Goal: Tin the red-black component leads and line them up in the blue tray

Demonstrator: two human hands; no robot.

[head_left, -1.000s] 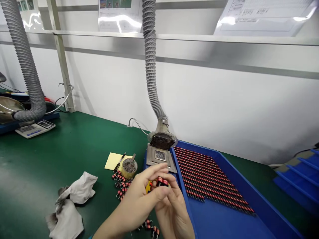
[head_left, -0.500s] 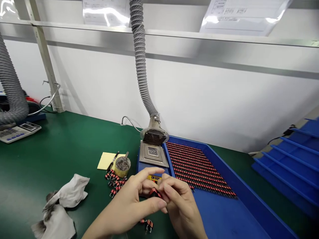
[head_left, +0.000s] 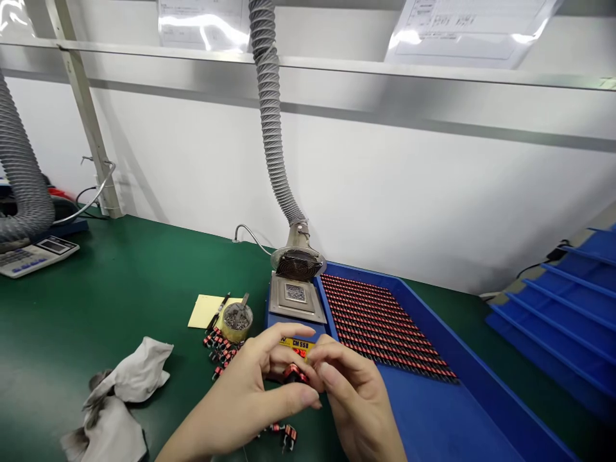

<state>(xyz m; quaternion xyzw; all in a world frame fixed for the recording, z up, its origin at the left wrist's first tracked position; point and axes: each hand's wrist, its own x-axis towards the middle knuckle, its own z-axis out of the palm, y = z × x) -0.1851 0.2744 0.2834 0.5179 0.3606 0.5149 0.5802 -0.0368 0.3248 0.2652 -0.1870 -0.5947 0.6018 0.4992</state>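
Observation:
My left hand [head_left: 250, 398] and my right hand [head_left: 353, 401] meet low in the middle of the view, both pinching one small red and black wound coil part [head_left: 291, 373] between thumbs and fingertips. The part is held above the green bench, just in front of a blue solder pot [head_left: 295, 301] with a yellow label and red digits. Loose coil parts [head_left: 220, 350] lie in a heap left of my hands, and a couple more [head_left: 285, 433] lie under my left wrist.
A blue tray [head_left: 433, 410] with several rows of coil parts [head_left: 380, 324] sits right of the pot. A grey fume hose [head_left: 272, 128] ends over the pot. A small tin [head_left: 236, 321], yellow note [head_left: 206, 311], crumpled grey cloth [head_left: 120, 398], calculator [head_left: 33, 253] and stacked blue trays [head_left: 568, 308] surround it.
The view swung right and down a second ago, then held still. My hands dropped slightly with the coil part, and my fingers have turned it a little.

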